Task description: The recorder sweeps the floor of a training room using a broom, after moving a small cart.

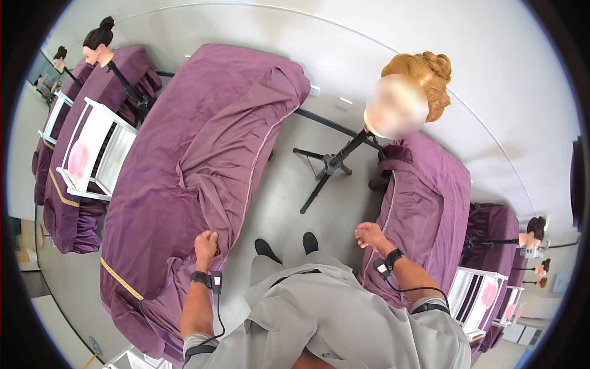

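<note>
To my left, a purple bed cover (160, 154) drapes over a long bed, with loose folds along its near right side. My left hand (206, 243) is closed on those folds, and creases run up from it. My right hand (370, 236) hangs in the air beside a second purple-covered bed (424, 209). Its fingers are loosely bent and apart, and nothing shows in them. Ahead, between the beds, a mannequin head with pinned-up ginger hair (430, 86) is mounted on a black tripod (332, 163).
White trolleys (109, 150) stand between the beds at left, and another trolley (476, 301) at lower right. More dark-haired mannequin heads (98, 43) sit on stands at both sides. Tripod legs spread on the grey floor (279, 203) ahead of my feet.
</note>
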